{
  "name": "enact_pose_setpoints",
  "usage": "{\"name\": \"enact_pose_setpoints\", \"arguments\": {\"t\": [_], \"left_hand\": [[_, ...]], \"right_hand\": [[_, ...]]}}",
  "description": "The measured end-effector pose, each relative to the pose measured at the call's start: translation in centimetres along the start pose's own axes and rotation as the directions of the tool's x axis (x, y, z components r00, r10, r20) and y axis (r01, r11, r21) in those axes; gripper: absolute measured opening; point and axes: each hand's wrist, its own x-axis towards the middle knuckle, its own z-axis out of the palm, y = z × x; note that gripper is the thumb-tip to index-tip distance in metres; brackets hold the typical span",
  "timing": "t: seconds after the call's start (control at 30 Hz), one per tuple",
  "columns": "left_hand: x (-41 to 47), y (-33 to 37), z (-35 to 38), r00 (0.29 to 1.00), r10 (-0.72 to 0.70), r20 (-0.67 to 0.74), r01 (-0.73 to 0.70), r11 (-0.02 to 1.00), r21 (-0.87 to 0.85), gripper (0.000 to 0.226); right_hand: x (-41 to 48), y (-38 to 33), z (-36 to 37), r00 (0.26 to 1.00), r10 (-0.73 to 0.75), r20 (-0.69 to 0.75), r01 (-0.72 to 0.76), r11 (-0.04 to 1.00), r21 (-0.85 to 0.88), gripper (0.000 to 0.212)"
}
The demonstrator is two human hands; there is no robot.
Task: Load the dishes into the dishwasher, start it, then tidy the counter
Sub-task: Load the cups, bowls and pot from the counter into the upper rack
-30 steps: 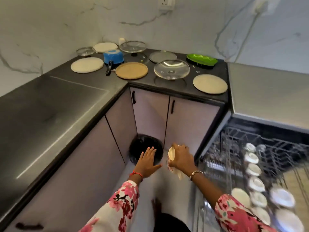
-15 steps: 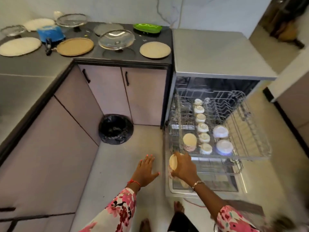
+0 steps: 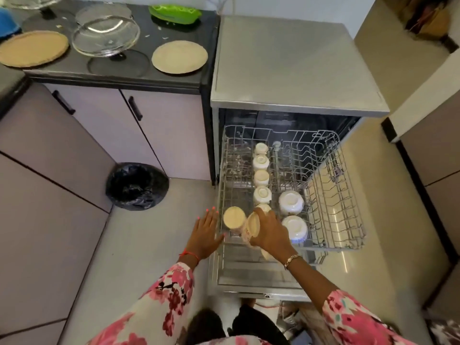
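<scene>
We observed the dishwasher (image 3: 296, 70) with its door down and its upper rack (image 3: 348, 220) pulled fully out over the door. The right hand (image 3: 270, 231) was clamped around a cream cup (image 3: 252, 229), holding it tilted on its side at the front left corner of the rack, just beside an upturned cup (image 3: 234, 217) already seated there. The left hand (image 3: 205, 235) was flat with fingers spread, gripping nothing, at the rack's left front edge; we could not tell whether it touched the wire. A row of upturned cups (image 3: 261, 178) ran from front to back along the rack's middle, and two upturned white bowls (image 3: 291, 202) sat just right of that row, near the front. On the dark counter (image 3: 112, 73) left of the dishwasher we noted two round tan plates (image 3: 179, 57), a glass lid (image 3: 105, 37) and a green dish (image 3: 175, 12). A bin with a black liner (image 3: 137, 186) stood on the floor by the cabinets (image 3: 161, 135).
</scene>
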Motion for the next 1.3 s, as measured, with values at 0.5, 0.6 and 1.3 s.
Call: {"name": "enact_pose_setpoints", "arguments": {"t": [0.5, 0.6, 1.3], "left_hand": [[10.2, -2.7, 1.6, 0.987, -0.121, 0.103, 0.115, 0.992, 0.061, 0.074], [10.8, -3.3, 2.2, 0.99, -0.098, 0.105, 0.093, 0.995, 0.046, 0.068], [10.7, -3.3, 3.1, 0.993, -0.077, 0.088, 0.075, 0.997, 0.025, 0.061]], "right_hand": [[18.0, -2.5, -1.8, 0.949, 0.315, -0.018, -0.3, 0.918, 0.258, 0.092], [20.2, -2.9, 0.3, 0.929, 0.369, 0.032, -0.361, 0.885, 0.293, 0.095], [21.8, -3.8, 6.0, 0.929, 0.282, 0.239, -0.339, 0.909, 0.244, 0.089]]}}
